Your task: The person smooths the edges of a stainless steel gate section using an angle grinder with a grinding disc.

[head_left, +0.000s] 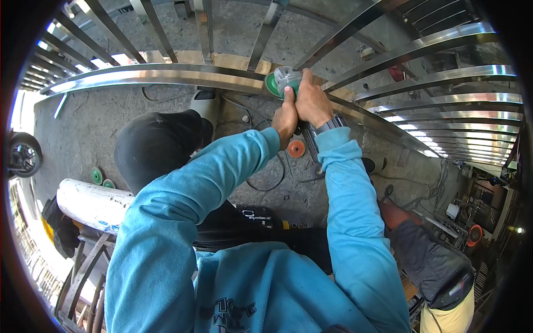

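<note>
Along the metal rail [222,81], the left hand [285,121] and right hand [315,104] are clasping the grinder [309,141], fingers curled around its head; the green disc [271,84] is sitting left, nearer the left thumb, while the body is slanting back toward the near side.

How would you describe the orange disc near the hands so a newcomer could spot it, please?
Start at the metal railing, then find the left hand near it. Just below that in view lies the disc, orange, unlike the green discs by the white cylinder.
</note>
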Motion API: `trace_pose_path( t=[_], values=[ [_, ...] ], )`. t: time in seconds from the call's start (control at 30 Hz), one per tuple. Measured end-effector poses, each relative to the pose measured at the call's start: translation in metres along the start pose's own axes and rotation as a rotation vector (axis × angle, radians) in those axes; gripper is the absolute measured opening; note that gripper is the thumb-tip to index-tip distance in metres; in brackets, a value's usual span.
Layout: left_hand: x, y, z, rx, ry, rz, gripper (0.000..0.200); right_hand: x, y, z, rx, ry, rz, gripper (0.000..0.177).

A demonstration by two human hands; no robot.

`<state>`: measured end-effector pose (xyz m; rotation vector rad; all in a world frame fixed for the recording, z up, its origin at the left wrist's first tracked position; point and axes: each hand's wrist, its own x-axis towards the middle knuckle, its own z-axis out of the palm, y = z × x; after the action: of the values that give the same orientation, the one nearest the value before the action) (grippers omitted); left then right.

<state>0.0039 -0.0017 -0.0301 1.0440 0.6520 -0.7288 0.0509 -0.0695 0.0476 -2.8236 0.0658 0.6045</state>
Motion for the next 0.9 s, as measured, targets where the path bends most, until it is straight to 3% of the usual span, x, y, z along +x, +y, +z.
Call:
trace_pose_path(
  t=[0.1, 0.23, 0.57, 0.9],
  values=[
    [-0.004, 0.010, -0.008, 0.008, -0.047, 0.009, 0.091, 0.006, -0.007, 0.001, 0.001, -0.016, -0.009, 0.065],
    [-0.004, 0.008, -0.008, -0.054, 0.071, 0.036, 0.103, 0.011, -0.012, 0.006, -0.003, -0.011, -0.046, 0.063],
    [-0.006, 0.006, -0.010, -0.070, 0.024, 0.038, 0.101, 0.005, -0.009, 0.009, 0.040, 0.007, -0.074, 0.062],
    [-0.014, 0.003, 0.002, 0.044, -0.128, -0.051, 0.100, -0.010, 0.013, 0.002, 0.050, 0.036, 0.030, 0.060]
  ],
)
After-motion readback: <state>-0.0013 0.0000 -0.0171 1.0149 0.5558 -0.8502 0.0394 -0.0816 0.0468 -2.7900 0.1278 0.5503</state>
